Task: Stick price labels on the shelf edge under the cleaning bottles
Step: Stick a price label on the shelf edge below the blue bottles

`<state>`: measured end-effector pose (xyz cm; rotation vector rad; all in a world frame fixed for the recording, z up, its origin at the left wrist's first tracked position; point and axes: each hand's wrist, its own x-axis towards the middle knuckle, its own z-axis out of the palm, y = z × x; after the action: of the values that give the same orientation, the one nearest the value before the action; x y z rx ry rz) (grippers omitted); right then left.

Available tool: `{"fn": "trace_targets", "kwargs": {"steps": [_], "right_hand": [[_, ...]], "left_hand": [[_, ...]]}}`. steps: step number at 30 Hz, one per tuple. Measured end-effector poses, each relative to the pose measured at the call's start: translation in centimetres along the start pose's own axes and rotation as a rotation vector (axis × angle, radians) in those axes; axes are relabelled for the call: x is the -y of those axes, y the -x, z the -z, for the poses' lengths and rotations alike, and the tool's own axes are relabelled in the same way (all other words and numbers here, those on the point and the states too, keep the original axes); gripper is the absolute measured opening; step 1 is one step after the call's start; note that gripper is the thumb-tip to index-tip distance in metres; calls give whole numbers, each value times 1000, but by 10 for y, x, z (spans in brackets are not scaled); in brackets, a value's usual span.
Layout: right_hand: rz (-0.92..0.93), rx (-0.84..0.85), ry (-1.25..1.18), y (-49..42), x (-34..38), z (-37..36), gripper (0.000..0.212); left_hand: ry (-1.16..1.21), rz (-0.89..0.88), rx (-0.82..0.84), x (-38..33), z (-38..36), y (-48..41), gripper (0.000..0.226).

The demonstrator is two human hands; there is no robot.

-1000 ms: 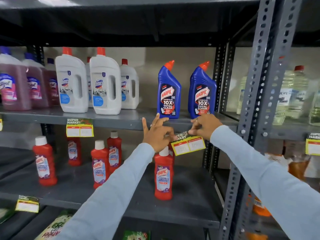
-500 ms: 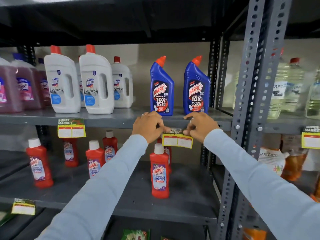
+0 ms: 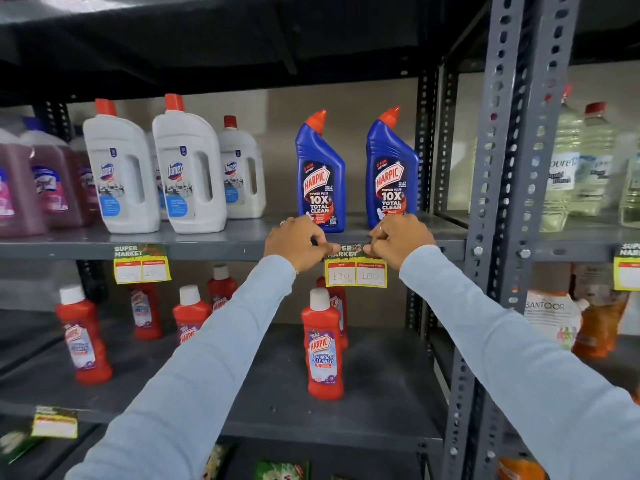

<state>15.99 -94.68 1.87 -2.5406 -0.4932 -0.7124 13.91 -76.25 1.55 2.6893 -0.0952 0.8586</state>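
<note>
A person in pale blue long sleeves reaches both arms up to a grey metal shelf edge (image 3: pixel 214 249) on a slotted steel rack. The left hand (image 3: pixel 294 242) is curled, its fingertips pinching and pressing the top left corner of a yellow-bordered paper price label (image 3: pixel 356 270) against the shelf edge. The right hand (image 3: pixel 398 239) is curled the same way, with its fingertips on the label's top right corner. A ring shows on each hand.

The label hangs level from the shelf edge, its green "SUPER MARKET" header partly covered by the fingers. Its two red-topped white boxes read 120 and 100 in handwriting. It sits directly below the gap between two blue Harpic toilet-cleaner bottles with orange angled caps, the left one (image 3: pixel 320 174) and the right one (image 3: pixel 391 171), both upright on the shelf just behind the hands.

Further left on the same shelf stand white Domex bottles with red caps (image 3: pixel 188 168), and beyond them pinkish-purple bottles at the frame's left edge (image 3: pixel 52 181). A second yellow price label (image 3: pixel 142 263) is stuck on the shelf edge under the white bottles, well apart from the hands.

On the shelf below stand red Harpic bathroom-cleaner bottles with white caps; the nearest one (image 3: pixel 323 344) is under the label being held. To the right, past the grey perforated upright post (image 3: pixel 502 202), clear bottles of pale liquid (image 3: pixel 588 161) stand on the neighbouring rack.
</note>
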Motion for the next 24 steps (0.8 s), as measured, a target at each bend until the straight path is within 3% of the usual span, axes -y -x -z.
{"fn": "trace_targets", "kwargs": {"steps": [6, 12, 15, 18, 24], "right_hand": [[-5, -118, 35, 3, 1, -7, 26], [-63, -217, -95, 10, -8, -12, 31], [-63, -234, -170, 9, -11, -13, 33], [-44, -235, -269, 12, -15, -17, 26], [-7, -237, -443, 15, -20, -18, 14]], "left_hand": [[150, 44, -27, 2, 0, 3, 29], [200, 62, 5, 5, -5, 0, 48], [208, 148, -98, -8, -14, 4, 56], [229, 204, -216, -15, -25, 5, 52], [210, 239, -214, -23, -24, 2, 41]]}}
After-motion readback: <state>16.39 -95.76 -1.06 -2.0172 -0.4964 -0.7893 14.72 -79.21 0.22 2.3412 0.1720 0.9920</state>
